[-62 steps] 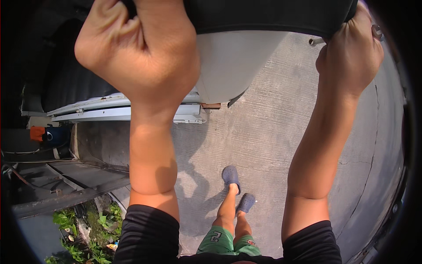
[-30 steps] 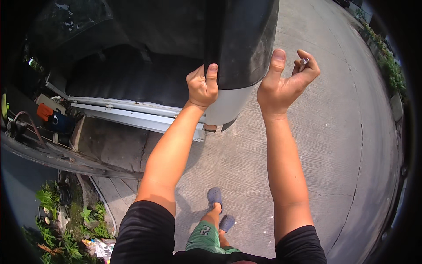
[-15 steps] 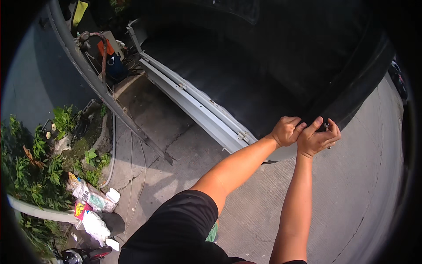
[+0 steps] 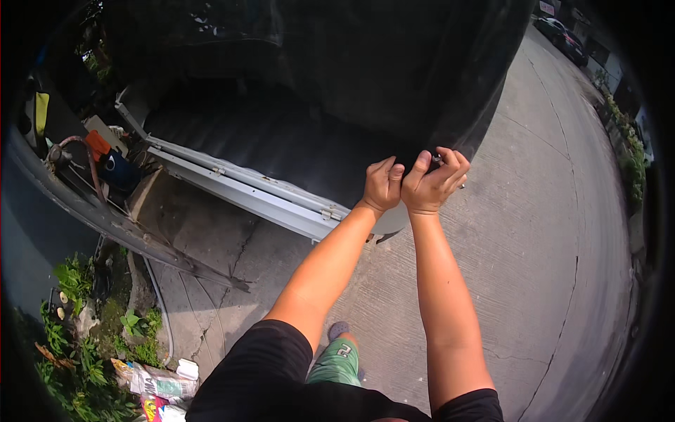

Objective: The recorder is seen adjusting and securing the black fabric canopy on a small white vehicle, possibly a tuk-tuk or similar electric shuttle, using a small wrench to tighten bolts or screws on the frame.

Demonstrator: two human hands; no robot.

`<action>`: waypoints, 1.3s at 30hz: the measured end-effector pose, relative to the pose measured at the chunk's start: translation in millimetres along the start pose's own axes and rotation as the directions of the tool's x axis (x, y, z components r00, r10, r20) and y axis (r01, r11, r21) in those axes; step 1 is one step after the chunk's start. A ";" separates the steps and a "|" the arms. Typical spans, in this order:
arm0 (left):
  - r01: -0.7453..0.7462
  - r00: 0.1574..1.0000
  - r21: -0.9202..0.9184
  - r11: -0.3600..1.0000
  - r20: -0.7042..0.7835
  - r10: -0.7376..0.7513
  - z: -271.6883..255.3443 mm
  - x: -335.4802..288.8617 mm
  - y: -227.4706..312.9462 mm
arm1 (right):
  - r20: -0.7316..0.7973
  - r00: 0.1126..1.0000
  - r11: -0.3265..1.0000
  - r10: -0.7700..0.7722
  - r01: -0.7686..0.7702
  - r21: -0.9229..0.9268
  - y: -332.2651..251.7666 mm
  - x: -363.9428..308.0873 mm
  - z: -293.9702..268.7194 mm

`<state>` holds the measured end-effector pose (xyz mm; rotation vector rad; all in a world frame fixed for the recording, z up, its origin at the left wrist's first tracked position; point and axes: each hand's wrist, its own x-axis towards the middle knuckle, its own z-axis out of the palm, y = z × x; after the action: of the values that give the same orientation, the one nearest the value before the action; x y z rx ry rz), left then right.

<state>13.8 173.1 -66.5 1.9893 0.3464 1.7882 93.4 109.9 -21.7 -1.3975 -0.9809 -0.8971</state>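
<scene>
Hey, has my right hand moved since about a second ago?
Yes. Judged against the white metal rail, your right hand has come left, closer to the rail's near end, and now sits right beside your left hand.

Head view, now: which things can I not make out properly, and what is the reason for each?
In the head view:
Left hand: fingertips hidden behind the hand itself, so its grip is unclear.
Right hand: its fingers mostly cover a small thing, so its kind is unclear.
Dark panel: cut off by the top edge.
Pink bag: cut off by the bottom edge.
Car: too small for detail.
</scene>
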 end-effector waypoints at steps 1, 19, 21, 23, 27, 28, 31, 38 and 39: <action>-0.002 1.000 -0.026 1.000 -0.012 0.002 -6.0 0.3 -7.7 | 0.000 1.000 1.000 -0.011 0.011 0.014 -5.5 -2.2 5.0; 0.195 0.979 -0.026 0.981 0.072 -0.193 -11.4 -4.0 -2.1 | -0.056 0.996 0.990 0.066 -0.058 0.128 -17.0 -7.8 -2.0; 0.220 0.971 -0.031 0.975 0.099 -0.216 -12.9 -2.4 -2.0 | -0.067 0.995 0.987 0.079 -0.068 0.146 -17.0 -8.3 -5.2; 0.306 0.946 -0.230 0.924 0.179 -0.269 -6.1 -2.2 -0.6 | -0.080 0.993 0.985 0.086 -0.073 0.158 -11.2 -7.9 -8.6; 0.124 0.970 0.190 0.974 0.182 -0.159 -1.9 -2.8 -16.8 | -0.088 0.992 0.981 0.089 -0.071 0.183 -11.1 -5.6 -6.8; 0.059 0.976 0.327 0.943 0.177 -0.123 -3.5 -3.5 -21.9 | -0.078 0.993 0.979 0.084 -0.067 0.193 -9.5 -6.6 -6.2; 0.306 0.948 -0.266 0.914 0.174 -0.266 -14.9 3.1 -21.2 | -0.090 0.992 0.971 0.090 -0.067 0.228 -18.2 -1.4 0.2; -0.483 0.854 0.738 0.472 0.278 0.439 -17.2 -13.5 -33.3 | -0.110 0.994 0.990 0.022 -0.007 0.141 -8.1 -8.6 0.8; -0.460 0.860 0.765 0.451 0.258 0.440 -26.4 -17.1 -47.8 | -0.106 0.994 0.987 0.017 0.000 0.161 -18.1 -5.2 2.0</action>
<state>-9.5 210.9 -102.7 2.9793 0.8190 2.1535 74.7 111.6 -20.1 -1.2048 -0.9438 -0.8578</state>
